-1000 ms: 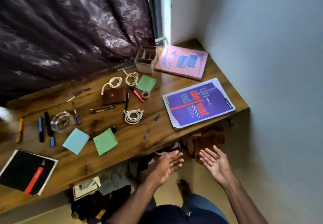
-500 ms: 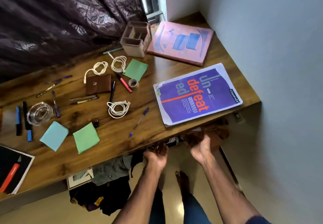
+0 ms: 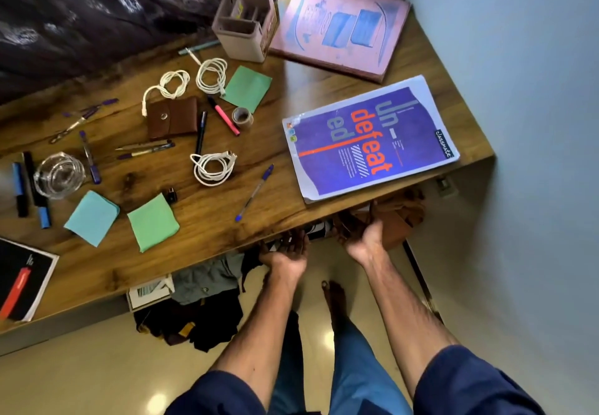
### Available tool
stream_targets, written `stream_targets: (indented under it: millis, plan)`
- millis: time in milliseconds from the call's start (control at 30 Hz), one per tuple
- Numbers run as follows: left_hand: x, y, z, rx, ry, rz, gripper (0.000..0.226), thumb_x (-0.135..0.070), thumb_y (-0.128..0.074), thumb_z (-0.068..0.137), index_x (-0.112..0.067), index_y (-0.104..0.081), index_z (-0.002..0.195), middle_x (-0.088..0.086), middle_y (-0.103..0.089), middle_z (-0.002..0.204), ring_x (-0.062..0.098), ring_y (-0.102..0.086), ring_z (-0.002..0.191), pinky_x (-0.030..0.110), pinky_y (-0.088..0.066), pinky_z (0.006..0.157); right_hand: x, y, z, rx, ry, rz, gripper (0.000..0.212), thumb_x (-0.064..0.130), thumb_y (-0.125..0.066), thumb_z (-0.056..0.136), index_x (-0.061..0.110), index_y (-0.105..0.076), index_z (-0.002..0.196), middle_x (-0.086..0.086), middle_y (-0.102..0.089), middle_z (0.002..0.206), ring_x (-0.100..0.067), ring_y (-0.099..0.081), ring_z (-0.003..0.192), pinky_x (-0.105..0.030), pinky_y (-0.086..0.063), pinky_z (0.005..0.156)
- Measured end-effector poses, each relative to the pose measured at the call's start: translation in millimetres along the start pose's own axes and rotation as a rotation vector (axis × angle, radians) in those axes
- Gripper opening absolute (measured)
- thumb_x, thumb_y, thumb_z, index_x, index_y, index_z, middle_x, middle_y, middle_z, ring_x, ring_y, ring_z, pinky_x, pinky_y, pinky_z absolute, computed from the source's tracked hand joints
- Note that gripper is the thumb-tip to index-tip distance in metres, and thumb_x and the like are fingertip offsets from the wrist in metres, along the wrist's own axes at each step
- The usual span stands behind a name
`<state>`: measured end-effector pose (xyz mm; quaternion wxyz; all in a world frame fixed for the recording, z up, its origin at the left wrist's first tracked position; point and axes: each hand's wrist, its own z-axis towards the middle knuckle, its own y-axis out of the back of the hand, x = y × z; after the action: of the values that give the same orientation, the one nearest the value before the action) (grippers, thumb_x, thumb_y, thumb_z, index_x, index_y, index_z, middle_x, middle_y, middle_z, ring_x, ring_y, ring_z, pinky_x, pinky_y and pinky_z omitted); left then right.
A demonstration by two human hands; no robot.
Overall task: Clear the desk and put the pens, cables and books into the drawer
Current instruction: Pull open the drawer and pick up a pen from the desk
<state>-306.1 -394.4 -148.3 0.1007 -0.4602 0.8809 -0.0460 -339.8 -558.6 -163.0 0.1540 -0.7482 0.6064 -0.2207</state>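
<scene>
Now, from the head camera looking down: my left hand (image 3: 287,254) and right hand (image 3: 363,236) reach palm-up beneath the front edge of the wooden desk (image 3: 201,233). The fingers are hidden under it, so I cannot tell whether either grips anything, and the drawer itself is out of sight. Nothing looks cleared yet. The purple notebook (image 3: 369,139) lies just beyond the right hand, its long axis roughly along the edge and its near corner at the lip. The blue ballpoint pen (image 3: 254,192) lies diagonally, tip toward the left hand, which is nearer to it. A coiled white cable (image 3: 212,166) sits further in, and the pink book (image 3: 340,28) lies at the far corner.
</scene>
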Motion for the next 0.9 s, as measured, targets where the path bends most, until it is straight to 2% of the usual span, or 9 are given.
stream_targets:
  millis: [133,333,467,533,633,700,767,833,900]
  plan:
    - [8,8,-12,-0.023,0.01,-0.05,0.064,-0.056,-0.037,0.094,-0.004,-0.063,0.122,0.019,-0.065,0.126,0.033,-0.062,0.122,0.044,-0.047,0.11,-6,10,-11,-0.038,0.024,-0.007,0.06,0.067,-0.039,0.093,0.014,-0.062,0.108,-0.011,-0.063,0.105,-0.027,-0.06,0.09,-0.039,-0.046,0.087]
    - [23,39,-27,-0.066,0.049,-0.123,0.068,-0.054,-0.035,0.097,-0.001,-0.062,0.13,0.023,-0.065,0.13,0.038,-0.063,0.121,0.049,-0.048,0.108,-15,43,-36,-0.095,0.055,-0.01,0.057,0.061,-0.041,0.094,0.014,-0.063,0.118,-0.013,-0.066,0.111,-0.028,-0.062,0.096,-0.041,-0.048,0.085]
    - [33,56,-37,-0.04,0.039,-0.115,0.062,-0.052,-0.038,0.098,-0.002,-0.062,0.126,0.022,-0.064,0.13,0.038,-0.061,0.123,0.05,-0.047,0.109,-20,60,-50,-0.115,0.086,-0.08,0.055,0.058,-0.037,0.099,0.015,-0.061,0.124,-0.014,-0.065,0.112,-0.03,-0.06,0.102,-0.045,-0.045,0.092]
    - [38,60,-42,-0.039,0.031,-0.001,0.058,-0.045,-0.035,0.102,0.0,-0.061,0.127,0.023,-0.063,0.132,0.037,-0.061,0.123,0.048,-0.046,0.11,-21,65,-56,-0.187,0.113,-0.231,0.052,0.047,-0.032,0.104,0.009,-0.061,0.125,-0.017,-0.065,0.113,-0.033,-0.061,0.103,-0.047,-0.047,0.091]
    - [45,65,-63,-0.062,-0.037,0.406,0.041,-0.027,-0.035,0.107,0.001,-0.063,0.117,0.024,-0.066,0.124,0.034,-0.065,0.112,0.043,-0.052,0.103,-24,69,-78,-0.313,0.194,-0.801,0.037,0.022,-0.042,0.105,-0.002,-0.065,0.123,-0.019,-0.071,0.116,-0.035,-0.066,0.11,-0.051,-0.053,0.1]
    - [52,71,-81,-0.038,-0.191,0.837,0.029,-0.021,-0.048,0.105,-0.001,-0.068,0.112,0.016,-0.072,0.11,0.027,-0.068,0.096,0.032,-0.056,0.08,-26,64,-99,-0.184,0.295,-1.147,0.026,0.015,-0.055,0.101,-0.003,-0.073,0.106,-0.017,-0.076,0.1,-0.032,-0.072,0.097,-0.048,-0.057,0.089]
    - [58,77,-98,0.068,-0.482,1.245,0.022,-0.025,-0.059,0.101,-0.01,-0.073,0.107,0.004,-0.075,0.099,0.016,-0.069,0.088,0.019,-0.052,0.064,-30,50,-123,0.057,0.47,-1.373,0.024,0.022,-0.061,0.099,0.007,-0.078,0.09,-0.006,-0.077,0.083,-0.025,-0.073,0.08,-0.04,-0.057,0.075]
    - [54,78,-113,0.186,-0.835,1.491,0.02,-0.031,-0.058,0.101,-0.017,-0.073,0.102,-0.006,-0.072,0.092,0.009,-0.066,0.081,0.015,-0.047,0.062,-33,33,-138,0.191,0.747,-1.564,0.023,0.029,-0.062,0.098,0.016,-0.076,0.085,0.004,-0.073,0.077,-0.013,-0.069,0.072,-0.03,-0.055,0.066]
    - [41,77,-122,0.218,-1.154,1.602,0.018,-0.03,-0.054,0.102,-0.02,-0.069,0.1,-0.007,-0.068,0.088,0.007,-0.062,0.076,0.019,-0.047,0.062,-35,16,-141,0.247,0.98,-1.657,0.017,0.028,-0.061,0.097,0.017,-0.073,0.093,0.006,-0.071,0.087,-0.007,-0.066,0.079,-0.024,-0.054,0.069]
